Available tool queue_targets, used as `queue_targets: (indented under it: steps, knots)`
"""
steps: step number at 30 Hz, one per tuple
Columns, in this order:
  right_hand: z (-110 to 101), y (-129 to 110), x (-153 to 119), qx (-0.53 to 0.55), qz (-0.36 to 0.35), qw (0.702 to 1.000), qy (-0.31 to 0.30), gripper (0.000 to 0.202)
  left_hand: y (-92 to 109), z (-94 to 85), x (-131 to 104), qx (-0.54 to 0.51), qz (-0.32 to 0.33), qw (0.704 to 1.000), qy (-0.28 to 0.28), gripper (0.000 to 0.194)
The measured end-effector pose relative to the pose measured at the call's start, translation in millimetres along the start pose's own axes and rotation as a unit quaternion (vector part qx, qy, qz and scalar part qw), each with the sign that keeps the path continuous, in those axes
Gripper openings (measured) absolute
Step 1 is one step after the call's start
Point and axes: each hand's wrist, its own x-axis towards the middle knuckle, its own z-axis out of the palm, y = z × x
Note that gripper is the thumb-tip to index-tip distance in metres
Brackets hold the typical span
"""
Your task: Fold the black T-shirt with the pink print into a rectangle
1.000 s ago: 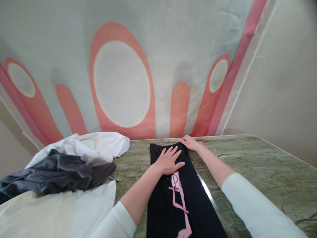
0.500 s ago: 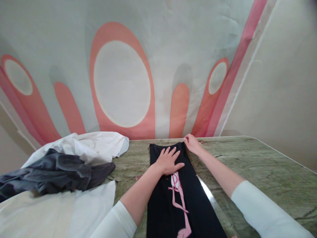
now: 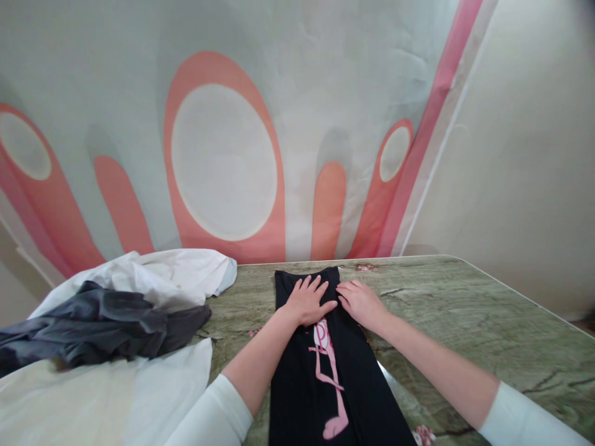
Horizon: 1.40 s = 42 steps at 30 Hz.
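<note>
A black T-shirt (image 3: 297, 384) with a pink figure printed on its front lies folded into a long strip, running from the table's far side toward me. My left hand (image 3: 307, 302) rests flat on its upper part, fingers spread, just above the print. Beside it, my right hand (image 3: 361, 303) touches the right edge of the cloth with its fingertips. Those fingers are loosely bent and lie on the fabric without gripping it. The near end of the garment runs out of view at the bottom.
The wood-patterned table (image 3: 446, 322) reaches to a patterned wall panel (image 3: 302, 204) behind. To the left lie a crumpled dark grey garment (image 3: 111, 325), a white cloth (image 3: 176, 272) behind it and a cream and white cloth (image 3: 171, 384) in front.
My right hand has let go of the far right corner and come nearer, onto the shirt's right edge. My left hand stays flat on the cloth. The view has shifted slightly.
</note>
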Motion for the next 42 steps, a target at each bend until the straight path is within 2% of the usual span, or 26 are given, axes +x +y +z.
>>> queue_targets:
  steps: [3, 6, 9, 13, 19, 23, 26, 30, 33, 38, 42]
  knots:
    - [0, -1, 0, -0.019, 0.005, 1.0, 0.001, 0.024, 2, -1.9, 5, 0.009, 0.005, 0.999, 0.031, 0.048]
    - [0, -2, -1, -0.025, 0.01, 1.0, 0.005, 0.025, 6, -2.6, 18, 0.027, 0.065, 0.995, 0.066, 0.041]
    - [-1, -2, -2, -0.027, 0.015, 1.0, 0.005, 0.026, 7, -0.4, 33, 0.034, 0.101, 0.993, 0.052, 0.042]
    - [-6, -1, -3, -0.039, 0.016, 0.999, -0.006, 0.02, 0, 5.1, 49, 0.02, 0.05, 0.998, 0.021, 0.045]
    - [-14, 4, -3, -0.047, 0.026, 0.998, -0.031, 0.012, -4, 11.1, 54, 0.01, 0.013, 1.0, 0.024, 0.048]
    - [-13, 15, -3, 0.001, 0.052, 0.999, -0.012, 0.015, -4, 14.0, 52, 0.01, 0.011, 0.999, 0.047, 0.047]
    - [-6, 21, -1, 0.048, 0.04, 0.998, 0.012, 0.032, -4, 14.5, 51, 0.008, 0.021, 0.997, 0.068, 0.046]
    - [4, 22, 2, 0.078, -0.008, 0.996, -0.042, 0.043, -3, 13.5, 49, 0.011, 0.015, 0.996, 0.09, 0.046]
    - [9, 25, 0, 0.07, 0.023, 0.995, -0.07, 0.046, -3, 13.0, 48, 0.01, 0.006, 0.995, 0.1, 0.044]
    - [12, 36, 3, 0.075, 0.053, 0.993, -0.08, 0.048, -2, 12.5, 45, 0.011, -0.018, 0.986, 0.164, 0.039]
    - [16, 32, 18, 0.103, 0.031, 0.992, -0.065, 0.051, -3, 12.9, 43, 0.018, -0.03, 0.981, 0.19, 0.034]
